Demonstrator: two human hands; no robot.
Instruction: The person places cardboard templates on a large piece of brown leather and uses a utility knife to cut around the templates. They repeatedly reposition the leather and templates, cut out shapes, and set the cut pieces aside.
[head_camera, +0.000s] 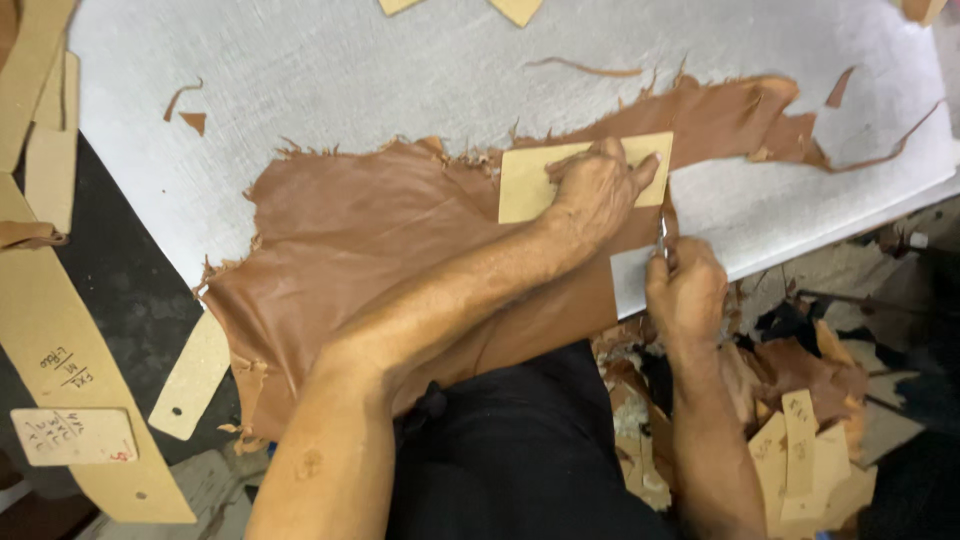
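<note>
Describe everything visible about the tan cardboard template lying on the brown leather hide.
The tan rectangular cardboard template lies flat on the upper part of the brown leather hide, which is spread over the white cutting board. It looks stiff, thin and plain, with clean straight edges. The left hand presses down on its middle and right part, hiding that area. The right hand holds a small metal blade just below the template's right end; whether the blade touches the template cannot be told.

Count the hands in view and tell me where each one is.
2. The left hand presses a tan card template flat on the brown leather hide. The right hand grips a small knife at the template's right edge.
</note>
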